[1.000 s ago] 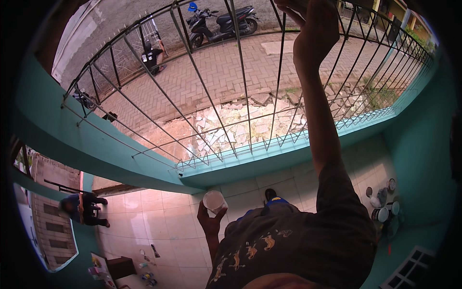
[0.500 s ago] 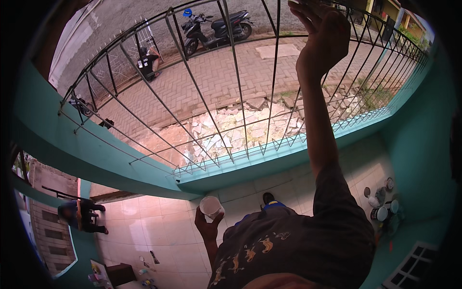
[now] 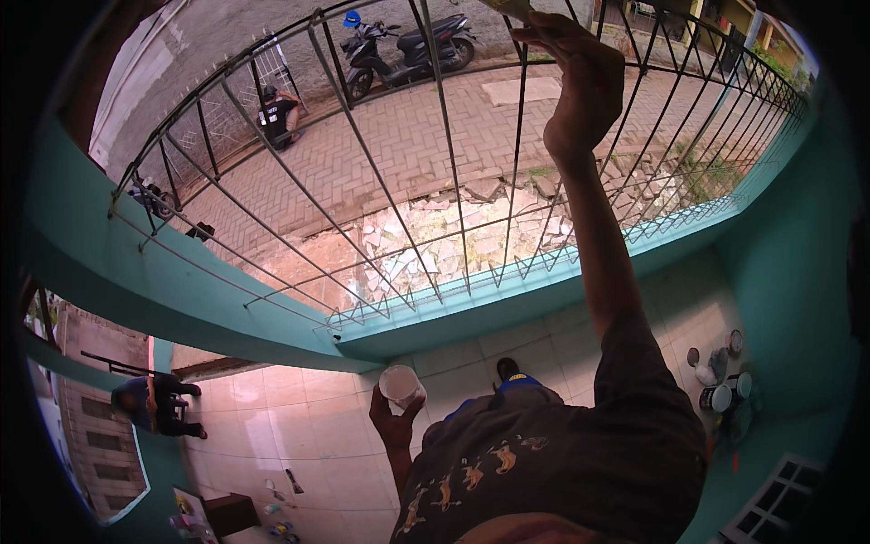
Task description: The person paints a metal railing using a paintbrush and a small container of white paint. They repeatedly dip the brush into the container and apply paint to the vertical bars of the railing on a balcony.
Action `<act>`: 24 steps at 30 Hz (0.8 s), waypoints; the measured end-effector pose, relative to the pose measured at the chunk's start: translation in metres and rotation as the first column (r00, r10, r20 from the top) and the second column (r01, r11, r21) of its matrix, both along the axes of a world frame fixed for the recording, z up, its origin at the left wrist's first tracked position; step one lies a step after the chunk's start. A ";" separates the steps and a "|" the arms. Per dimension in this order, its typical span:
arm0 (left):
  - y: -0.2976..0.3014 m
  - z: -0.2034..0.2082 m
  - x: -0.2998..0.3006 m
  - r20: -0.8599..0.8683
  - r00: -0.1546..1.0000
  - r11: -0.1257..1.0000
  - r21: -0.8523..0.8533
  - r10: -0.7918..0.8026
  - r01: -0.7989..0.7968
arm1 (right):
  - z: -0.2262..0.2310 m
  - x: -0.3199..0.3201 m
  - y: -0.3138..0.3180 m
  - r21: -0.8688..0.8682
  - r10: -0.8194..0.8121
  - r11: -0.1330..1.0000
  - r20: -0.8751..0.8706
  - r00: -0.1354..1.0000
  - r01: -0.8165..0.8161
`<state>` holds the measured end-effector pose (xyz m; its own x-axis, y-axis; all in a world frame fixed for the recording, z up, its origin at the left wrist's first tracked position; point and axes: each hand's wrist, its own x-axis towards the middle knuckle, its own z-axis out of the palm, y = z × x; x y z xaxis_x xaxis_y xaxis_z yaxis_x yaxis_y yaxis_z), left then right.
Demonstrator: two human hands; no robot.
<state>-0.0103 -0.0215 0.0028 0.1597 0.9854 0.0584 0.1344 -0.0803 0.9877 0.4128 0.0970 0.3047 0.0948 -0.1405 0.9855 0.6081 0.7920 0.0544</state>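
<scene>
My left hand (image 3: 391, 428) is wrapped round a small white plastic cup (image 3: 401, 386), held low in front of my body with its mouth facing up. My right arm reaches high and forward, beside the dark metal bars of the fence (image 3: 518, 136). In the raised right hand (image 3: 584, 100) the fingers are closed on what looks like a paintbrush (image 3: 509, 8); its brownish end is cut off by the top edge of the view. The upper part of the bars lies out of sight.
A teal ledge (image 3: 471, 306) runs below the bars. Paint tins (image 3: 716, 399) and other containers stand on the tiles at the right. A seated person (image 3: 154, 403) is at the left. Beyond the fence are a motorbike (image 3: 408, 53) and a crouching person (image 3: 277, 118).
My right hand has shifted left and slightly down, bringing the brush end into view. The left hand still holds the cup at almost the same place.
</scene>
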 end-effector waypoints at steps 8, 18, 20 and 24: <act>0.001 0.004 0.001 0.013 1.000 1.000 0.002 0.001 -0.001 | -0.010 -0.007 -0.009 -0.042 0.096 0.994 -0.125 0.987 -0.102; 0.003 0.002 -0.001 0.016 1.000 1.000 -0.003 0.008 -0.008 | 0.027 -0.001 -0.015 0.073 0.142 0.989 -0.293 0.945 -0.126; 0.001 0.002 -0.002 0.017 1.000 1.000 -0.013 0.015 -0.014 | 0.022 0.002 -0.013 0.028 0.047 0.999 -0.227 0.973 -0.042; 0.000 0.004 -0.002 0.001 1.000 1.000 0.005 0.005 -0.005 | -0.001 -0.005 -0.010 -0.080 -0.026 0.997 -0.182 0.983 0.012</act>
